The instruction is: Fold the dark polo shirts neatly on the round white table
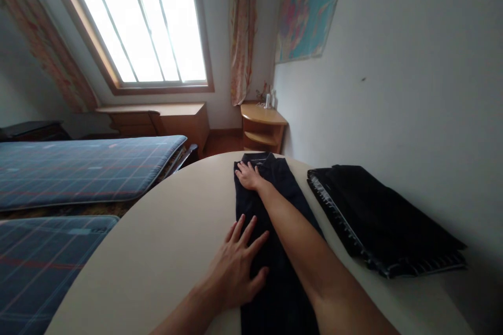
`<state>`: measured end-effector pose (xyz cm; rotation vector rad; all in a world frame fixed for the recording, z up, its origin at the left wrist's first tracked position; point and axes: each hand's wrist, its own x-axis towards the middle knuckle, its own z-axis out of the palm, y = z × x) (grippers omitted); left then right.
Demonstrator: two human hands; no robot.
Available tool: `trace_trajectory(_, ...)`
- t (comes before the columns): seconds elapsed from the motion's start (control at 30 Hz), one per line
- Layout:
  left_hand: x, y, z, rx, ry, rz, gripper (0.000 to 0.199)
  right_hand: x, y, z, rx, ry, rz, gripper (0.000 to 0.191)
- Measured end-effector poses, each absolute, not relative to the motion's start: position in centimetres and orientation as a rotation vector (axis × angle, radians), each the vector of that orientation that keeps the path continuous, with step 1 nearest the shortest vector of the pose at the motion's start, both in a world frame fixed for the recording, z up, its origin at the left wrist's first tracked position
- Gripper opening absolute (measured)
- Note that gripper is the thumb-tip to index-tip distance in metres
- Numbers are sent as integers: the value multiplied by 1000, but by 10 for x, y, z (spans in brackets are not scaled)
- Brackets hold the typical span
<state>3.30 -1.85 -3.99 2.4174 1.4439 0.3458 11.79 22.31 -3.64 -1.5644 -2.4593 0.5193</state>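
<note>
A dark navy garment with a collar [291, 188] lies in a long, narrow strip on the pale round table [168, 230], its collar at the far edge. My right hand [248, 175] rests flat near the collar at the upper left of the cloth, fingers spread. Closer to me, my left hand [238, 261] lies over the garment's left edge with its fingers apart. Neither hand grips anything. The near end of the garment runs out of the bottom of the view, and my right forearm covers part of it.
A stack of folded black clothes [377, 214] sits on the table's right side, by the white wall [393, 104]. Beyond the table stand a corner shelf [263, 114] and a wooden desk [176, 109]. Plaid mattresses [86, 170] are at the left.
</note>
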Motion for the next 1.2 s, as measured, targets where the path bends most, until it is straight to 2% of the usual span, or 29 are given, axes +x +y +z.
trace_trajectory(0.37,33,-18,-44,2518,1478,339,72,219,102,-24,-1254,-2268,228,35)
trace_trajectory(0.57,30,-14,-52,2604,1485,409,65,243,40,-44,-1458,-2585,263,57)
trace_trajectory(0.8,26,-9,-48,2595,1656,822,37,228,71,-50,-1548,-2611,267,58)
trace_trajectory(0.9,26,-17,-44,2545,1647,907,32,216,95,-51,-1615,-2544,270,57)
trace_trajectory(1.03,32,-34,-43,2541,1527,820,34,206,119,-55,-1648,-2459,265,55)
trace_trajectory(1.2,36,-44,-49,2550,1444,598,54,205,119,-56,-1568,-2366,208,54)
